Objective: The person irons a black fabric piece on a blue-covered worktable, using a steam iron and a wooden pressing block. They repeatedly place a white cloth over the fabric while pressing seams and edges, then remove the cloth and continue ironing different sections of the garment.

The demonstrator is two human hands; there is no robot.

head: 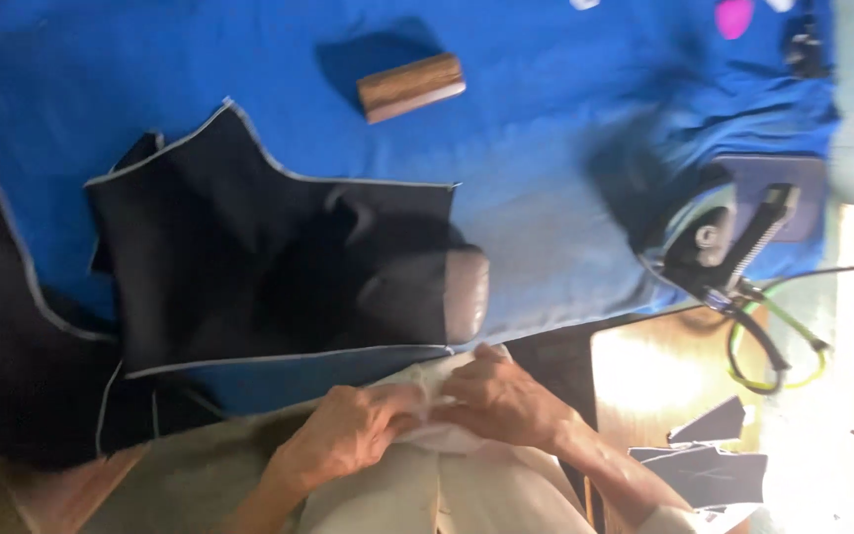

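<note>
both hands, left [348, 430] and right [501, 396], pinch pale cloth [427, 420] beside dark fabric [279, 257].

Whole view motion-blurred; pink object [733, 17] cut by top edge, dark cloth [2, 346] by left edge; fingertips of both hands buried in pale fabric [427, 396].

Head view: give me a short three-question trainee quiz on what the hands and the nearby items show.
1. True or false: both hands grip the brown wooden block.
2. What do the left hand and right hand pinch together?
3. The dark steam iron lies on: A) the blue padded table cover B) the black cut fabric piece with grey edging.

Key: 1 false; 2 a pale cream cloth; 3 A.
</note>
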